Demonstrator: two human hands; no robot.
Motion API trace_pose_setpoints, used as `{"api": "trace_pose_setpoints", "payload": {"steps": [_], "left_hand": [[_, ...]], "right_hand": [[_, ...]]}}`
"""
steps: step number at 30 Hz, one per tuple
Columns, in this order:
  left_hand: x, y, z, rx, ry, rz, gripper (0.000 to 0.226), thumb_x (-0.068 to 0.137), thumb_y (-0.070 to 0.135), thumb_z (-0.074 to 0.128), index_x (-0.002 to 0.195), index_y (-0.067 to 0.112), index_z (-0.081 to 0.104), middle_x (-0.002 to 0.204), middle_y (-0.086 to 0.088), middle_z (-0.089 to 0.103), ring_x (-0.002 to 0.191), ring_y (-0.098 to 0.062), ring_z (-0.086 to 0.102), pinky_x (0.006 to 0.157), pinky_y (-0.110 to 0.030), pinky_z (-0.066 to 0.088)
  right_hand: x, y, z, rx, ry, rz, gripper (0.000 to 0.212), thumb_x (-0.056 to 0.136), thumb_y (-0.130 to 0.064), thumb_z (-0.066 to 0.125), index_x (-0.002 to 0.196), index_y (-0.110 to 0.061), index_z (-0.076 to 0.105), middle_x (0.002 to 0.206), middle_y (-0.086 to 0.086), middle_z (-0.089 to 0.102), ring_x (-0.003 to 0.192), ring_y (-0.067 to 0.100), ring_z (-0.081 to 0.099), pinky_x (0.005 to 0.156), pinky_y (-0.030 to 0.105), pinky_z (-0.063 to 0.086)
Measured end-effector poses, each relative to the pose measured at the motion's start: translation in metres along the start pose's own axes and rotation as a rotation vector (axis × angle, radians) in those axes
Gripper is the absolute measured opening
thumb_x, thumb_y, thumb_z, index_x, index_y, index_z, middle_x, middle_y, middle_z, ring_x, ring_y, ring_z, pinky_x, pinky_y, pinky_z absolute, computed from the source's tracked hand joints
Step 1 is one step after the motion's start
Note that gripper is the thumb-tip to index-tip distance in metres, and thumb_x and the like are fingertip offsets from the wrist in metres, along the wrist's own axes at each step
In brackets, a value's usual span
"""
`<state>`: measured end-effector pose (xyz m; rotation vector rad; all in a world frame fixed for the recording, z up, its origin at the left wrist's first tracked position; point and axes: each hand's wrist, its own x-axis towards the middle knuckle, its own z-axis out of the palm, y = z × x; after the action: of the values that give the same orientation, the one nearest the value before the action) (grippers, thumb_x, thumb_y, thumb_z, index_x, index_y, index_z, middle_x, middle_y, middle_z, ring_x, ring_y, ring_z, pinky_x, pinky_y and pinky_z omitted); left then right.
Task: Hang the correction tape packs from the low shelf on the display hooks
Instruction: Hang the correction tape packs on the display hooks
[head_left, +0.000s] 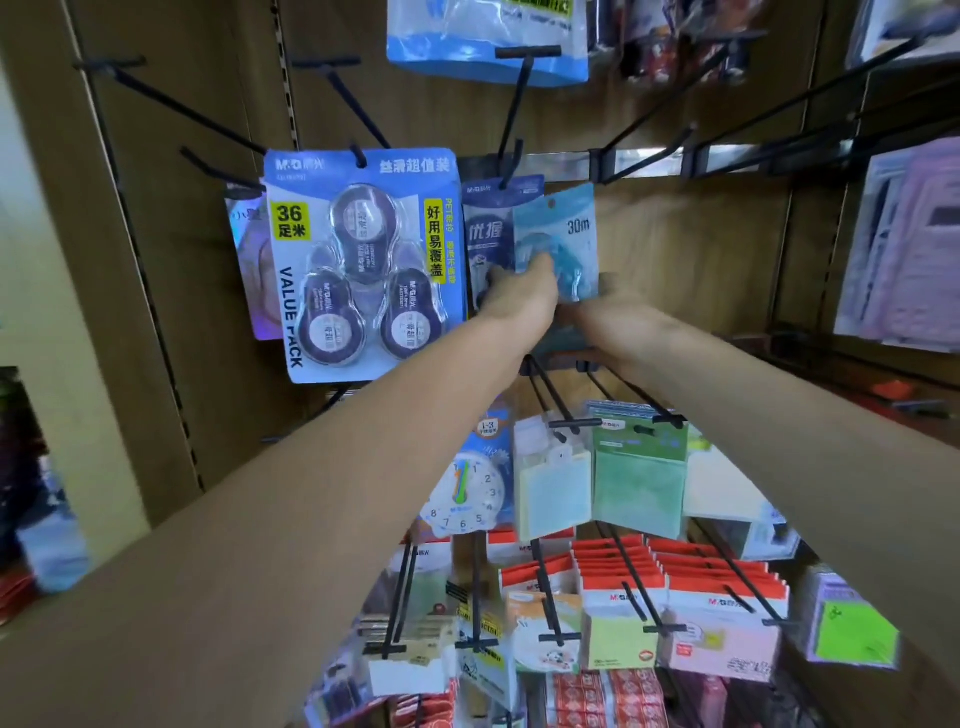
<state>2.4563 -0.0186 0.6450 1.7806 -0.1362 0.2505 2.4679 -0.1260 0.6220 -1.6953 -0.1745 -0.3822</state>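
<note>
The three-tape blister card (358, 260) reads "M&G", "36", "VALUE PACK"; the held light-blue pack (558, 228) reads "30m"

2 hands (524, 299); 3 tapes in value pack (363, 265); 1 30m pack (558, 228).

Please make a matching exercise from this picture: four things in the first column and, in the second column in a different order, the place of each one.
Things:
1. 30m correction tape pack
2. VALUE PACK card
3. toy clock pack
4. bright green note pad

Places:
A. low at the right edge of the display
B. hanging on a hook, left of both hands
C. held up in the person's hands, in the middle
D. hanging below the left forearm

Right pairs: 1-C, 2-B, 3-D, 4-A
</note>
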Motion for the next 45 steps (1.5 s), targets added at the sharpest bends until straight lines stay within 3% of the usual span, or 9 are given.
{"api": "trace_pose_setpoints", "payload": {"steps": [5,10,13,19,23,26,31,38,45], "left_hand": [[-0.030,-0.002,-0.014,0.136,-0.075,0.184,0.056,0.103,0.030,0.050,0.152,0.015,0.028,0.135,-0.004,0.055,0.107,-0.022,0.054,0.085,-0.028,0.039],[-0.059,-0.008,-0.025,0.298,-0.042,0.425,0.053,0.094,0.027,0.066,0.137,0.012,0.037,0.137,-0.010,0.053,0.125,-0.025,0.055,0.105,-0.042,0.048],[-0.073,-0.005,-0.035,0.348,0.029,0.529,0.054,0.094,0.025,0.068,0.134,0.008,0.037,0.136,-0.009,0.052,0.125,-0.023,0.054,0.098,-0.035,0.047],[-0.084,-0.008,-0.058,0.326,0.076,0.585,0.075,0.089,0.021,0.074,0.146,0.015,0.025,0.133,-0.006,0.060,0.119,-0.020,0.059,0.083,-0.022,0.039],[-0.091,-0.008,-0.060,0.428,0.077,0.621,0.078,0.093,0.024,0.070,0.153,0.018,0.022,0.142,-0.007,0.042,0.122,-0.019,0.049,0.081,-0.015,0.030],[-0.095,-0.011,-0.060,0.493,0.092,0.639,0.073,0.095,0.027,0.068,0.151,0.013,0.023,0.146,-0.009,0.033,0.123,-0.027,0.050,0.082,-0.022,0.033],[-0.098,-0.011,-0.065,0.536,0.101,0.657,0.070,0.095,0.030,0.068,0.147,0.013,0.026,0.142,-0.008,0.032,0.115,-0.026,0.055,0.082,-0.033,0.046],[-0.096,-0.012,-0.072,0.483,0.105,0.670,0.077,0.091,0.034,0.071,0.150,0.017,0.025,0.142,-0.002,0.034,0.120,-0.016,0.046,0.082,-0.020,0.035],[-0.089,-0.012,-0.067,0.771,0.194,0.743,0.071,0.096,0.037,0.061,0.149,0.004,0.028,0.148,-0.016,0.031,0.122,-0.033,0.051,0.082,-0.029,0.040]], "right_hand": [[-0.037,-0.008,-0.026,0.157,-0.061,-0.062,0.043,0.081,0.006,0.069,0.123,-0.002,0.067,0.112,0.020,0.077,0.104,0.039,0.075,0.090,0.051,0.061],[-0.074,-0.023,-0.038,0.222,-0.233,-0.145,0.042,0.098,0.005,0.054,0.138,-0.004,0.059,0.127,0.013,0.073,0.114,0.029,0.073,0.093,0.042,0.061],[-0.086,-0.033,-0.034,0.169,-0.281,-0.183,0.039,0.100,0.003,0.053,0.138,-0.006,0.059,0.128,0.010,0.074,0.115,0.025,0.073,0.094,0.039,0.062],[-0.085,-0.036,-0.016,0.211,-0.284,-0.089,0.037,0.101,0.000,0.054,0.137,0.002,0.058,0.131,0.019,0.070,0.122,0.036,0.068,0.099,0.047,0.059],[-0.084,-0.033,-0.011,0.233,-0.261,-0.069,0.035,0.101,-0.002,0.053,0.135,0.003,0.060,0.130,0.021,0.071,0.117,0.036,0.070,0.093,0.044,0.062],[-0.083,-0.031,-0.012,0.228,-0.268,-0.036,0.036,0.100,-0.004,0.055,0.134,0.006,0.060,0.129,0.023,0.070,0.112,0.033,0.073,0.080,0.033,0.062],[-0.083,-0.030,-0.009,0.195,-0.247,-0.041,0.035,0.098,-0.003,0.055,0.131,0.004,0.063,0.126,0.022,0.072,0.117,0.035,0.071,0.094,0.042,0.061],[-0.083,-0.034,-0.004,0.201,-0.225,-0.083,0.035,0.099,-0.010,0.056,0.134,-0.005,0.061,0.121,0.017,0.075,0.102,0.036,0.076,0.073,0.039,0.063],[-0.073,-0.030,0.002,0.106,-0.135,-0.123,0.045,0.084,-0.022,0.064,0.128,-0.014,0.064,0.117,0.009,0.077,0.104,0.029,0.076,0.092,0.053,0.061]]}}
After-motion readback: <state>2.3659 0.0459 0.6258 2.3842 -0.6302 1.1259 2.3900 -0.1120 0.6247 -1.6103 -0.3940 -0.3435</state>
